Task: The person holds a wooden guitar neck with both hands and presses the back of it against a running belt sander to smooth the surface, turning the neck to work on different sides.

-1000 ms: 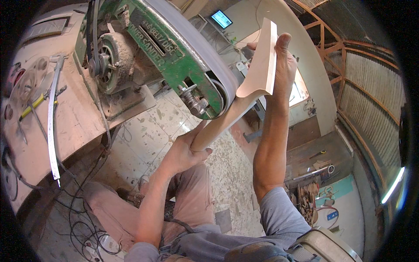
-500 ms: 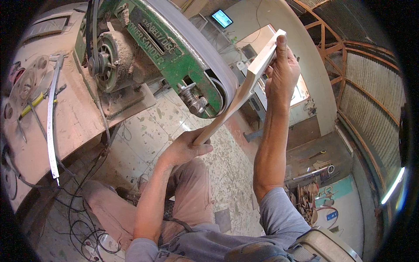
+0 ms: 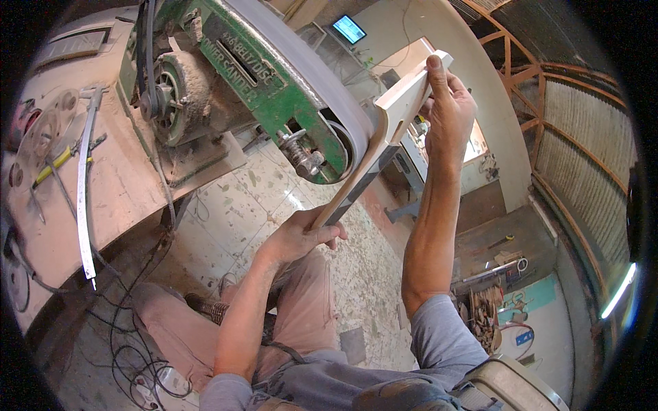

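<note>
My left hand (image 3: 295,236) is closed round the lower end of a long, pale wooden piece (image 3: 401,92), which rises diagonally to the upper right. My right hand (image 3: 449,113) grips its wider upper end, thumb on top. A dark strip (image 3: 346,205) runs along the narrower part. The piece lies against or just beside the rounded end of the grey belt (image 3: 356,133) on a green belt sander (image 3: 288,116); I cannot tell whether they touch.
A dusty bench (image 3: 110,198) on the left carries the sander's motor (image 3: 178,99), calipers, yellow-handled tool (image 3: 55,161) and metal rule (image 3: 86,226). Cables (image 3: 157,383) lie on the littered floor. A small screen (image 3: 348,29) and shelving (image 3: 493,246) with tools stand beyond.
The wooden piece has turned so its narrow edge faces up and the dark strip shows. Both hands have shifted slightly right, still gripping it.
</note>
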`<state>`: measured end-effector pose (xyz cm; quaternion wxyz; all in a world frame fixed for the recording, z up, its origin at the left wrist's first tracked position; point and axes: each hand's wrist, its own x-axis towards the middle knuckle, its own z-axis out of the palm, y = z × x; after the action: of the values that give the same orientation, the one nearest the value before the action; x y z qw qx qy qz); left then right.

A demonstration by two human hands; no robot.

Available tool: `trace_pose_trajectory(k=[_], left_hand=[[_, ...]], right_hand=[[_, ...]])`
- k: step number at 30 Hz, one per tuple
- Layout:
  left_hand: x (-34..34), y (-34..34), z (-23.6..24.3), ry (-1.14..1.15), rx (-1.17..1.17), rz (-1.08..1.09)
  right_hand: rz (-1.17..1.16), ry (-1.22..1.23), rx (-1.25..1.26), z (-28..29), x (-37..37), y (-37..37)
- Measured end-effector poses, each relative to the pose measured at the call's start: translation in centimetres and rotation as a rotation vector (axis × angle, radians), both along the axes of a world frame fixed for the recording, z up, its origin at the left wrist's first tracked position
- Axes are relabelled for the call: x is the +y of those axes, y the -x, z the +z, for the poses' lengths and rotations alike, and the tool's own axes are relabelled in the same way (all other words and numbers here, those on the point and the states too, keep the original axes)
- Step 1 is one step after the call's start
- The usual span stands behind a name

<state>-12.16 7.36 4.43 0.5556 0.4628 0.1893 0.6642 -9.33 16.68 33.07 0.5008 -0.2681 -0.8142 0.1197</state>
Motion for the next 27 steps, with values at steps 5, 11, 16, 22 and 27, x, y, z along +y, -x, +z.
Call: trace_pose_trajectory(k=[5, 11, 16, 22, 27], left_hand=[[-1.4, 0.5, 1.4, 0.117, 0.209, 0.292], [-2.5, -0.6, 1.9, 0.088, 0.186, 0.582], [-2.7, -1.6, 1.6, 0.104, 0.240, 0.792], [-2.7, -3.1, 1.5, 0.153, 0.300, 0.955], [-2.5, -4.0, 1.2, 0.164, 0.297, 1.017]], right_hand=[[0.156, 0.173, -0.074, 1.0, 0.1, 0.3], [0.303, 0.279, -0.105, 1.4, 0.4, 0.3], [0.330, 0.278, -0.205, 1.4, -0.4, 0.2], [0.432, 0.303, -0.256, 1.3, -1.4, 0.2], [0.520, 0.320, -0.263, 0.9, -1.6, 0.0]])
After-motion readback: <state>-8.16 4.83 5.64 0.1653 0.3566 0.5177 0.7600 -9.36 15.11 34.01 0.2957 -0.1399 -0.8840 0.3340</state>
